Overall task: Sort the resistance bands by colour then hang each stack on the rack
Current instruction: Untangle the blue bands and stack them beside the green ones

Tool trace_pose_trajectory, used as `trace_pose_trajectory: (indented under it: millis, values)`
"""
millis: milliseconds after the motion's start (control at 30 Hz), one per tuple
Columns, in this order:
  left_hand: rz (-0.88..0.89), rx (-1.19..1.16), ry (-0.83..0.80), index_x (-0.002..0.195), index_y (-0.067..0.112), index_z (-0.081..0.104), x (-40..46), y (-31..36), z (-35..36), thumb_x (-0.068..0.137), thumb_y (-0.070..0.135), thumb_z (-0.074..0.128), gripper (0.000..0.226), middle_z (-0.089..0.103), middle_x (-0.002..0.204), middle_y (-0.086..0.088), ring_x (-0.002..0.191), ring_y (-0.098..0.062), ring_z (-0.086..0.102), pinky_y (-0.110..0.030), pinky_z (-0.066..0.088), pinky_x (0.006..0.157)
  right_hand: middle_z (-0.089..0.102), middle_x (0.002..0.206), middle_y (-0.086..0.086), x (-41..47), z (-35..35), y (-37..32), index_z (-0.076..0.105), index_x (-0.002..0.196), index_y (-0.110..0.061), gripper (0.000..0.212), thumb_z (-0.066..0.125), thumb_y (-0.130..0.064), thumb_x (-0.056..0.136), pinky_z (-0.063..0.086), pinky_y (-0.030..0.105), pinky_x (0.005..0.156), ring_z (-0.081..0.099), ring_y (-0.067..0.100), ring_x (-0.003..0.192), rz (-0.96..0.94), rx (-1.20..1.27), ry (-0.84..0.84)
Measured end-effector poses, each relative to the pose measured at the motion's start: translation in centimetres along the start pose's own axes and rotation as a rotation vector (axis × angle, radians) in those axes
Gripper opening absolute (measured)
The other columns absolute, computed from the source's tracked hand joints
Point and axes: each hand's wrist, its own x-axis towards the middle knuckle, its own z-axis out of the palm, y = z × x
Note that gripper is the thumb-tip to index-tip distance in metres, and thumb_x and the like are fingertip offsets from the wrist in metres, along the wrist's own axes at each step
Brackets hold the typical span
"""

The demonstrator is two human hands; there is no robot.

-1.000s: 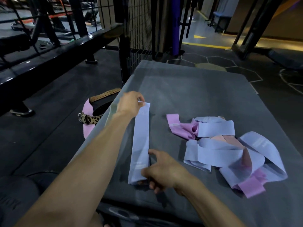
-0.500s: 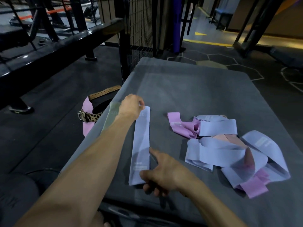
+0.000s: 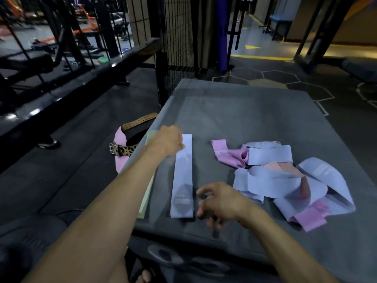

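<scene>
Lying flat on the grey mat (image 3: 244,111), 1 lilac band (image 3: 182,176) runs between 2 hands: left hand (image 3: 166,140) pinches its far end, right hand (image 3: 219,201) hangs loose beside its near end, touching nothing; tangled pile (image 3: 285,180) lies right

- A flattened lavender band (image 3: 182,176) lies lengthwise on the grey table (image 3: 234,111).
- The left hand (image 3: 166,140) touches its far end.
- The right hand (image 3: 219,203) hovers, fingers loosely curled, beside its near end.
- A tangled pile of bands (image 3: 285,180) lies to the right.
</scene>
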Motion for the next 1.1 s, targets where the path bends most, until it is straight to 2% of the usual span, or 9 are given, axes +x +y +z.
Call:
trace_pose_trajectory:
  millis: [67,133,200,267,367,567,833,967,1100]
  values:
    - [-0.023,-0.019,-0.210,0.104,0.001,0.066,-3.7,1.2,0.1,0.097,0.021,0.065,0.021,0.076,0.090,-0.017,0.070,-0.027,0.069,-0.039,0.063,0.074,0.072,0.085,0.008,-0.1,0.3,0.0,0.053,0.128,-0.011,0.034,0.051,-0.004,0.095,0.050,0.031,0.051,0.064,0.020,0.052,-0.011,-0.016,0.017]
    - [-0.044,0.039,-0.365,0.107,0.001,0.062,-7.1,1.8,0.6,0.099,0.025,0.062,0.025,0.076,0.083,-0.016,0.063,-0.026,0.071,-0.037,0.063,0.067,0.070,0.081,0.008,-0.2,0.8,-0.2,0.057,0.124,-0.009,0.032,0.054,-0.003,0.092,0.049,0.028,0.046,0.064,0.021,0.050,-0.019,-0.052,0.029]
    - [-0.036,0.123,-0.413,0.101,0.004,0.060,-9.7,1.6,1.3,0.100,0.030,0.060,0.026,0.076,0.078,-0.014,0.065,-0.027,0.075,-0.040,0.064,0.066,0.071,0.080,0.013,-0.3,1.1,-0.2,0.060,0.120,-0.009,0.030,0.060,-0.004,0.090,0.048,0.025,0.041,0.063,0.020,0.048,-0.025,-0.087,0.047]
    - [-0.022,0.158,-0.411,0.091,0.008,0.057,-11.6,1.1,1.9,0.100,0.035,0.058,0.029,0.073,0.071,-0.011,0.058,-0.023,0.073,-0.038,0.063,0.062,0.075,0.081,0.018,-0.4,1.3,-0.3,0.061,0.116,-0.013,0.033,0.068,-0.009,0.085,0.053,0.030,0.048,0.063,0.023,0.051,-0.042,-0.136,0.060]
    - [-0.041,0.057,-0.401,0.107,0.015,0.051,-13.2,0.4,2.5,0.100,0.040,0.056,0.026,0.067,0.074,-0.006,0.046,-0.014,0.064,-0.027,0.053,0.051,0.077,0.080,0.012,-0.8,1.6,-0.3,0.059,0.117,-0.016,0.046,0.078,-0.018,0.075,0.058,0.036,0.057,0.065,0.023,0.057,-0.055,-0.230,0.057]
    - [-0.001,-0.111,-0.361,0.107,0.027,0.047,-13.0,-0.6,3.1,0.100,0.032,0.055,0.012,0.073,0.080,-0.009,0.057,-0.018,0.069,-0.023,0.047,0.048,0.076,0.075,0.005,-0.3,2.0,-0.1,0.064,0.098,-0.017,0.028,0.077,-0.018,0.073,0.063,0.040,0.066,0.073,0.026,0.063,-0.061,-0.270,0.179]
    - [0.001,-0.111,-0.431,0.109,0.028,0.054,-11.6,-1.3,2.8,0.101,0.025,0.058,0.009,0.068,0.081,-0.007,0.055,-0.014,0.065,-0.023,0.050,0.046,0.076,0.079,0.005,0.0,2.1,-0.4,0.064,0.109,-0.018,0.035,0.080,-0.023,0.078,0.063,0.041,0.070,0.074,0.025,0.067,-0.060,-0.270,0.180]
    - [-0.032,-0.055,-0.356,0.106,0.027,0.057,-10.5,-0.7,1.8,0.100,0.030,0.059,0.007,0.067,0.084,-0.006,0.055,-0.017,0.066,-0.024,0.048,0.048,0.076,0.078,0.007,0.2,1.9,-0.4,0.066,0.105,-0.010,0.039,0.079,-0.027,0.073,0.062,0.047,0.071,0.073,0.029,0.071,-0.060,-0.294,0.177]
    - [-0.042,0.111,-0.127,0.127,0.017,0.051,-8.5,0.6,1.8,0.101,0.033,0.054,0.031,0.058,0.125,-0.009,0.097,-0.029,0.065,-0.033,0.048,0.071,0.076,0.083,0.010,0.5,1.6,-0.3,0.064,0.103,-0.016,0.033,0.079,-0.026,0.075,0.063,0.044,0.068,0.070,0.025,0.062,-0.045,-0.252,0.158]
